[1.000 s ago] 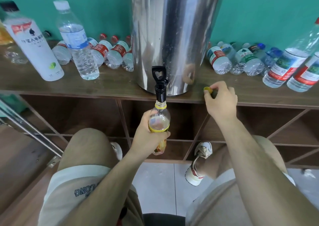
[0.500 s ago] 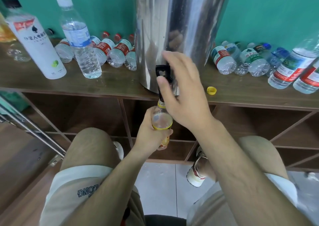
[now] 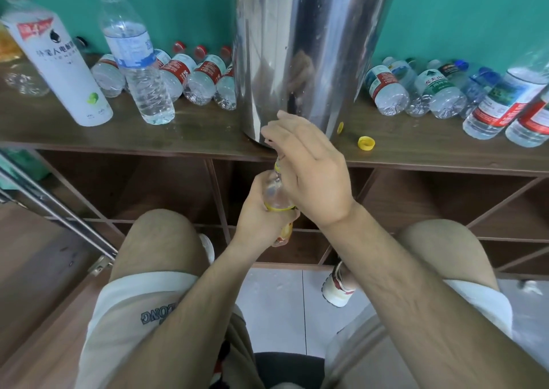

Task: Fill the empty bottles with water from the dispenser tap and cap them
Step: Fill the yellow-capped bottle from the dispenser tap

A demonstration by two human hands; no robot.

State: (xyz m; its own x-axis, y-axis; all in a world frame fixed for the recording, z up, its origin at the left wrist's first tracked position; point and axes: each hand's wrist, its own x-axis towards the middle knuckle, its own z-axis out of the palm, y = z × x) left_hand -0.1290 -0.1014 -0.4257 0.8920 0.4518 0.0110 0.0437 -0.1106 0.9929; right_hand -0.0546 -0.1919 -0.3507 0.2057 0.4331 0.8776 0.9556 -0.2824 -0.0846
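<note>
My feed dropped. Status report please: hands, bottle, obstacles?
Left hand grips bottle under dispenser. Right hand covers tap, grip hidden. Yellow cap off, on shelf. Nothing blocking.

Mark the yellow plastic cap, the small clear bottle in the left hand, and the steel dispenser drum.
yellow plastic cap [image 3: 366, 143]: head view, its centre.
small clear bottle [image 3: 275, 193]: head view, clear shoulder.
steel dispenser drum [image 3: 312, 47]: head view, front wall.

Left grip [image 3: 261, 213] low and curled tight; right grip [image 3: 315, 174] just above, loosely straight-fingered, both forearms forward.
</note>
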